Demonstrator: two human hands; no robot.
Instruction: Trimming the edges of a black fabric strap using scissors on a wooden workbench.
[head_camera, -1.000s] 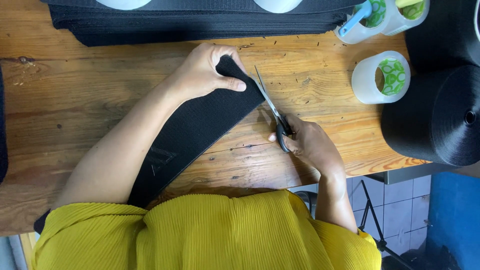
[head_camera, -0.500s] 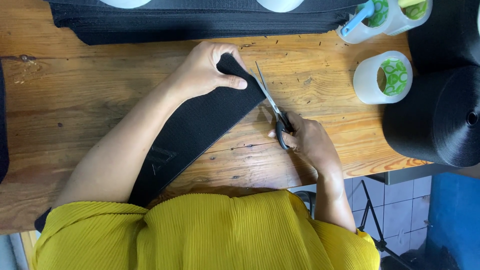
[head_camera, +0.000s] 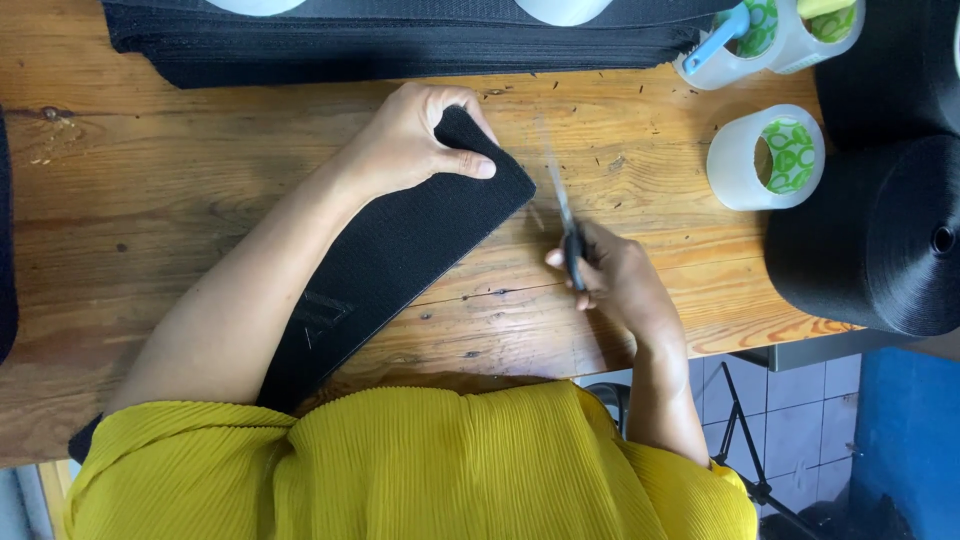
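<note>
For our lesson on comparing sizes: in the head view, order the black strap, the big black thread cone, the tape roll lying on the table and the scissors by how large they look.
1. black strap, longest, partly hidden under the arm
2. black thread cone, cut off by the frame edge
3. tape roll
4. scissors, blurred and partly hidden in the right hand, so its place below the tape roll is unsure

Single head-worn view, looking steeply down from above onto a worn wooden plank table (head_camera: 150, 180). Close range: yellow pleated garment (head_camera: 400, 470) filling the lower edge, stacked black fabric (head_camera: 400, 45) cut off at the top. Tiled floor (head_camera: 800, 430) visible past the table's near right corner. No second view to overlap.
</note>
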